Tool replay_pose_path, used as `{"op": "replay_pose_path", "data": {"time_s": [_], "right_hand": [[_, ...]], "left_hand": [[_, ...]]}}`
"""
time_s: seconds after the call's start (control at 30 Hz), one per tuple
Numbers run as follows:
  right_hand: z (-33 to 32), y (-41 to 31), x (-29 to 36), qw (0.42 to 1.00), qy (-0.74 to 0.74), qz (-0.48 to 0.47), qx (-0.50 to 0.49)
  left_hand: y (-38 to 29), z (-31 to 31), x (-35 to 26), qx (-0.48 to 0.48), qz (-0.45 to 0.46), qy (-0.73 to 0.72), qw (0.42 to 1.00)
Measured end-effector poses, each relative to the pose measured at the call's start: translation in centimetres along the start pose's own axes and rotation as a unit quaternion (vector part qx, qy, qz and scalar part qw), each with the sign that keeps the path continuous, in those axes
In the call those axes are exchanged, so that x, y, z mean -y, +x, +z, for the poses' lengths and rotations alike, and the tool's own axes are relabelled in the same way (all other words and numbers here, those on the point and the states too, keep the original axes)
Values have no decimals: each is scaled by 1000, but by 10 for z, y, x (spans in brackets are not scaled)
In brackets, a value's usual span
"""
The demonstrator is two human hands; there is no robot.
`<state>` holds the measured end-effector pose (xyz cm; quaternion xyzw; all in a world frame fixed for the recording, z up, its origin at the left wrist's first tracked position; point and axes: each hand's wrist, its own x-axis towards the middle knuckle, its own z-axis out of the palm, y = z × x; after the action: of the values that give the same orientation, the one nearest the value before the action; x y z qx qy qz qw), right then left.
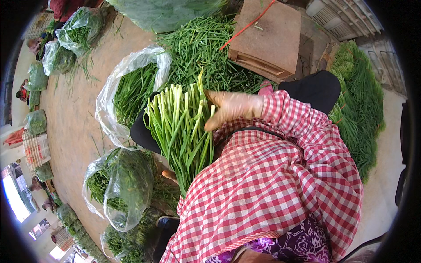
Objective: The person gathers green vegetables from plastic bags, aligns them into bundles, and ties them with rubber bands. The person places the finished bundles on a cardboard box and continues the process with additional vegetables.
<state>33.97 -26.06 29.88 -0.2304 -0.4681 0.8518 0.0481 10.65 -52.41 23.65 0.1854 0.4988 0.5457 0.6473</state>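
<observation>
A thick bunch of garlic chives (187,131) rests against my lap, pale cut ends pointing away from me and leaves narrowing towards my shirt. My left hand (169,175) is mostly hidden beneath it; only a finger or thumb shows at its left edge, supporting the bunch. At the right side of the pale ends is my right hand (230,107), blurred, with thumb and fingers spread apart. A yellowish leaf (200,80) sticks up beside its fingertips; whether they touch it is unclear.
Loose cut greens (200,52) are heaped ahead, by a wooden box (266,36) with a red strip. Plastic bags of greens (131,180) stand at left, another open bag (107,95) nearer ahead. Banded bundles (358,108) lie right, below plastic crates (338,19). People are far left.
</observation>
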Motion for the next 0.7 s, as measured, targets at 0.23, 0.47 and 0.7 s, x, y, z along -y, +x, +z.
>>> {"op": "replay_pose_path", "data": {"time_s": [0.23,0.47,0.7], "right_hand": [[-9,-24,48,905,-412,110,13],[-36,-21,62,852,-478,84,199],[-94,-16,113,910,-393,-109,-76]], "left_hand": [[1,15,-7,13,-5,16,1000],[4,24,-13,22,-4,26,999],[5,31,-15,29,-3,28,999]]}}
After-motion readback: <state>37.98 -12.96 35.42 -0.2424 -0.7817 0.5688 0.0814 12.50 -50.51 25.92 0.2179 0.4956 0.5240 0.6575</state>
